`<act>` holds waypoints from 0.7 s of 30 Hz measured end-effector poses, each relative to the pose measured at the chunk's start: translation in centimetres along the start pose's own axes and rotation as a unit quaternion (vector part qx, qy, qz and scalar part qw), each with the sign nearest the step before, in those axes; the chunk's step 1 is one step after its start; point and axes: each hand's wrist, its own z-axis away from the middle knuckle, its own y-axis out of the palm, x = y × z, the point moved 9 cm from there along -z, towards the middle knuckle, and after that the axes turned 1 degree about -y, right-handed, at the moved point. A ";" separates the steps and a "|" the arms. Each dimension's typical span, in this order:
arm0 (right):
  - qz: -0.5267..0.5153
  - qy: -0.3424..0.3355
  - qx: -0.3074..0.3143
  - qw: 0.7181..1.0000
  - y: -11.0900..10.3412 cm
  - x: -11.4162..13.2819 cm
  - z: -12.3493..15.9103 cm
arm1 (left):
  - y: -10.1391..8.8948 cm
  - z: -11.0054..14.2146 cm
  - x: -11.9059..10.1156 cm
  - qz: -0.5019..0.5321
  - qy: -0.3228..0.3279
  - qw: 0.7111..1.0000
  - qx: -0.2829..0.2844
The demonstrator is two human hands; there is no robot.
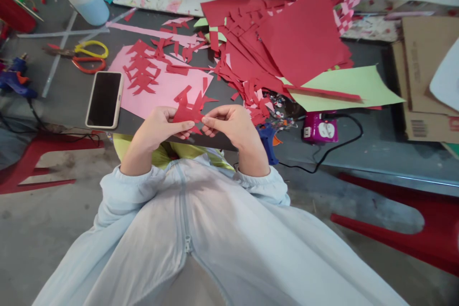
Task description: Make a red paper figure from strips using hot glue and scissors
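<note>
My left hand [163,126] pinches a red paper cutout [186,111] with pointed tips, thumb on top and fingers beneath. At its right edge my right hand [227,123] closes thumb and fingertips on the same cutout. Both hands are over the table's near edge. Just beyond them lies a pink paper sheet [138,98], with a cluster of similar red paper pieces [141,69] on its left part. A phone [103,100] with a dark screen rests left of my left hand. The fingers under the cutout are partly hidden.
Scissors [88,57] lie behind the phone. Red paper sheets [301,33] and many scraps are heaped at the back. A blue glue gun [267,143] sits beside my right wrist, near a purple power socket [320,129] with a black cord. Cardboard [426,67] lies far right.
</note>
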 end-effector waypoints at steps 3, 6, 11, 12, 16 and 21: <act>-0.002 0.003 -0.006 1.000 0.0 0.1 0.1 | 0.0 0.0 0.1 0.010 -0.004 1.000 -0.001; 0.003 0.007 0.007 1.000 0.4 0.2 0.3 | -0.3 -0.1 0.1 0.023 0.006 1.000 -0.013; 0.010 0.009 0.058 0.998 1.6 -0.3 0.3 | -0.6 0.0 0.1 0.033 0.021 0.999 -0.029; 0.008 0.009 0.062 0.998 1.7 -0.4 0.3 | -0.6 0.0 0.1 0.033 0.022 0.999 -0.030; 0.005 0.007 0.060 0.998 1.8 -0.6 0.3 | -0.6 0.2 0.0 0.029 0.026 0.999 -0.035; -0.008 -0.001 0.063 0.998 1.8 -0.5 0.3 | -0.5 0.1 -0.1 0.036 0.027 0.998 -0.037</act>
